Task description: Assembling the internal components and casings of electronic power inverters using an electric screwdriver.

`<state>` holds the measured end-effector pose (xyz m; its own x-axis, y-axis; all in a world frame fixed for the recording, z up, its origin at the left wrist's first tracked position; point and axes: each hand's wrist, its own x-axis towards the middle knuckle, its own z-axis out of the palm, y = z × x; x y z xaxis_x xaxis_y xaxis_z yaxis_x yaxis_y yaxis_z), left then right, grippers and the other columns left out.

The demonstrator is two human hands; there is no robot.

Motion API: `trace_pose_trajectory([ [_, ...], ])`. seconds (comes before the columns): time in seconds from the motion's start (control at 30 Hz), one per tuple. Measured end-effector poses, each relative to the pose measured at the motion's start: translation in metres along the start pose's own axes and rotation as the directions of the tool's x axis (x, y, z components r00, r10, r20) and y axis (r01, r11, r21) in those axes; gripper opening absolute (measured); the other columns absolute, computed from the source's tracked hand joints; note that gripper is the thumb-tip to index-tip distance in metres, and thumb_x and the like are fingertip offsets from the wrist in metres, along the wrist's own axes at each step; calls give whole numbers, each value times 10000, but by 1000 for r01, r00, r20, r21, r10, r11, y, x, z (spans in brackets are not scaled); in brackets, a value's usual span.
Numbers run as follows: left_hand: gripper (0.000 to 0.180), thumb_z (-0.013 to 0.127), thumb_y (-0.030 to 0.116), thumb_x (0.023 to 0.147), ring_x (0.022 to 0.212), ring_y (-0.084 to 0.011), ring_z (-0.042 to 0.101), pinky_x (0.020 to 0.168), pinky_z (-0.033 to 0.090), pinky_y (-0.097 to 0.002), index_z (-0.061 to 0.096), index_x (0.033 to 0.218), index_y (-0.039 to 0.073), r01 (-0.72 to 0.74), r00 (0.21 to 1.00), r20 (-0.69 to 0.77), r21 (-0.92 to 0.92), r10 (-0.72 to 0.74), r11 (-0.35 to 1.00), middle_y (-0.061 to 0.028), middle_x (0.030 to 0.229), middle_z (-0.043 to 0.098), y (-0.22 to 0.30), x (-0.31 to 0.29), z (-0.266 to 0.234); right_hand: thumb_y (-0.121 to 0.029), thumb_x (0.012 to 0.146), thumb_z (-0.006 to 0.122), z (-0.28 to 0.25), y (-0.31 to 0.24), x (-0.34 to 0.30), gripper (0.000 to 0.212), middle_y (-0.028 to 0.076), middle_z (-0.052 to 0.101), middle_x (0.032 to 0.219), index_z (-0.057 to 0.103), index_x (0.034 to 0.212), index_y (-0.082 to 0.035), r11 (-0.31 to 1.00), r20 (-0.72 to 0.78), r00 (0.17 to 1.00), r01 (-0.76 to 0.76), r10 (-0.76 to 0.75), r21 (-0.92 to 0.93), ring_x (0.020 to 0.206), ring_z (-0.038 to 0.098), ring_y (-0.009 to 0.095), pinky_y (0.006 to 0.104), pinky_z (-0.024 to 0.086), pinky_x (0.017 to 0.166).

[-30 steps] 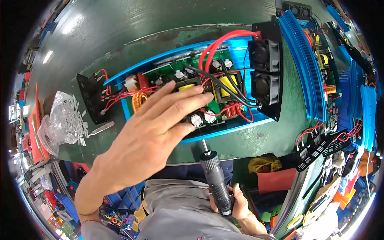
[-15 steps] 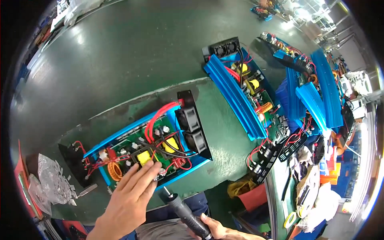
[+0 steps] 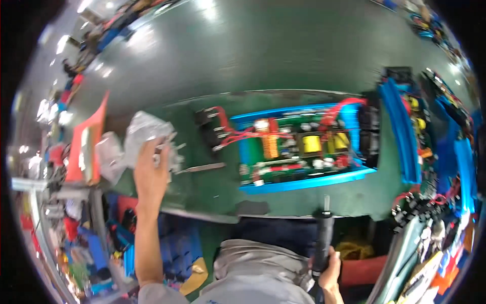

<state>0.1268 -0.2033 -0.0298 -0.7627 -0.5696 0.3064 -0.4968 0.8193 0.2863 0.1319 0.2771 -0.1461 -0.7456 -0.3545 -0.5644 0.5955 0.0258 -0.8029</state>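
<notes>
Item 1: my left hand (image 3: 151,169), left of centre in the frame, fingers spread loosely and reaching into a clear plastic bag (image 3: 144,133) of small parts at the left end of the worktop (image 3: 283,61). Whether anything is pinched between the fingertips, I cannot tell; the picture is blurred there.

Item 2: my right hand (image 3: 329,271), lower right of centre, fingers wrapped around the black handle of an electric screwdriver (image 3: 323,238), bit pointing up toward the worktop's near edge.

Item 3: open blue chassis (image 3: 304,183), centre of the frame, holding a green circuit board (image 3: 298,154) with yellow transformers and red wires; black end panel (image 3: 208,127) loose at its left, tethered by wires.

Item 4: thin metal strip (image 3: 201,167) lying between bag and chassis.

Item 5: further blue housings (image 3: 402,131) stacked at the right.

Risks, as I judge them: groping in the bag could scatter small pieces across the worktop or over its edge. The upright bit sits near the chassis rim; a careless swing could scratch the board or snag a red wire.
</notes>
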Motion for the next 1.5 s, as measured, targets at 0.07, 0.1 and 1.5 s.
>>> trace_pose_trajectory([
  [0.07,294,685,200,950,866,-254,663,786,520,-375,680,1197,42,53,997,56,42,-55,998,-139,1079,687,-38,-10,3,-716,1002,257,5,2,-3,806,67,606,697,564,1260,-17,993,-82,994,-57,66,107,545,557,158,284,442,510],
  [0.1,289,701,211,936,857,-260,661,780,519,-372,694,1170,41,113,987,117,1,-113,994,-143,1049,686,-40,-14,4,-709,1008,250,3,11,1,798,59,600,684,561,1276,-24,998,-117,993,-21,27,51,537,542,143,271,425,504],
  [1.5,92,729,62,877,1400,-298,491,1140,389,-411,756,954,20,-873,445,276,-77,852,482,-108,1490,549,184,19,45,-369,1106,372,52,-55,12,454,164,613,698,575,1223,20,952,128,984,152,-122,-265,674,633,332,414,480,688],
])
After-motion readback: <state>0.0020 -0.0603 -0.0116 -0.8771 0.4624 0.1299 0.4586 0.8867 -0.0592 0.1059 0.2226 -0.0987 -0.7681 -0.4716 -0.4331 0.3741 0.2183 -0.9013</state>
